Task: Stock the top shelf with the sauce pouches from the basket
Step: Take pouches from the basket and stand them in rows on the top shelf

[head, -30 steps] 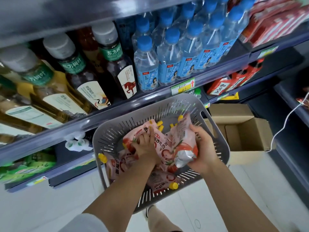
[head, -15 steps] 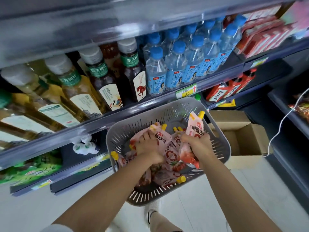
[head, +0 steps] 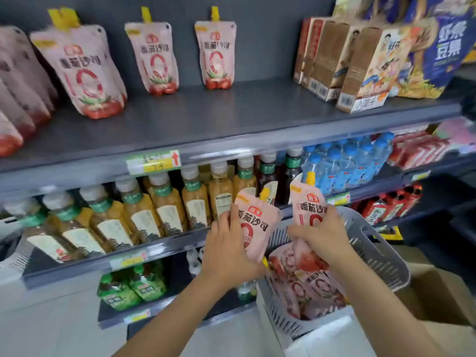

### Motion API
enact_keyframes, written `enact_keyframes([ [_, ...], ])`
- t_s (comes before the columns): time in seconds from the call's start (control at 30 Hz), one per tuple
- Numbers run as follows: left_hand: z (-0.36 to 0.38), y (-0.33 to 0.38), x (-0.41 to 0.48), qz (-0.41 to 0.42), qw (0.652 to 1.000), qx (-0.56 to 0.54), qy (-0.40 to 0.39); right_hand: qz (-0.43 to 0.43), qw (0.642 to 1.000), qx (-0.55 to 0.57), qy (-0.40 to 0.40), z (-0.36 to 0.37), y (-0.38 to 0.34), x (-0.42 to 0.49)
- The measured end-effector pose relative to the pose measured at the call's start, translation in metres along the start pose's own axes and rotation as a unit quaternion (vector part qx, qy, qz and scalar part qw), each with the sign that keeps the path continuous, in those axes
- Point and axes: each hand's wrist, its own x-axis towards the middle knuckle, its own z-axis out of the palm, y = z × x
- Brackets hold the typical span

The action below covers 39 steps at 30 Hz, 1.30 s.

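Observation:
My left hand (head: 229, 249) grips a pink sauce pouch (head: 253, 222) with a yellow spout, lifted above the grey slotted basket (head: 381, 256). My right hand (head: 322, 235) grips a second pink pouch (head: 307, 202) just over the basket. Several more pouches (head: 306, 287) lie inside the basket. On the top shelf (head: 206, 119) stand three upright pouches (head: 82, 70) along the back and centre-left, with a further row at the far left edge.
Brown and blue snack boxes (head: 360, 60) fill the top shelf's right end. The shelf below holds tea bottles (head: 144, 215) and blue-capped water bottles (head: 342, 163). A cardboard box (head: 438, 292) sits on the floor at the right, behind the basket.
Both hands have lifted out of the basket, each with a pouch. The view has tilted upward, bringing the top shelf into sight.

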Motion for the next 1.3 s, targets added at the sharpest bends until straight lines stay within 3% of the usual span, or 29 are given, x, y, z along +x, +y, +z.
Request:
enact_keyframes([
  [0.2,-0.079,-0.041,-0.063,-0.013,0.995,-0.038,0.093,-0.146,0.989,0.013,-0.025,0.025,-0.085,-0.061],
  [0.33,-0.139,-0.062,-0.080,-0.012,0.978,-0.066,0.199,-0.235,0.970,0.050,-0.035,0.038,-0.143,-0.082],
  [0.6,-0.236,-0.076,-0.004,-0.029,0.908,-0.080,0.410,-0.333,0.938,0.091,-0.005,0.059,-0.227,-0.063],
  [1.03,-0.251,-0.139,0.144,-0.159,0.887,-0.111,0.418,-0.357,0.928,0.092,-0.060,0.118,-0.280,0.016],
  [1.3,-0.261,-0.158,0.159,-0.151,0.890,-0.103,0.418,-0.367,0.924,0.093,-0.060,0.152,-0.280,0.019],
])
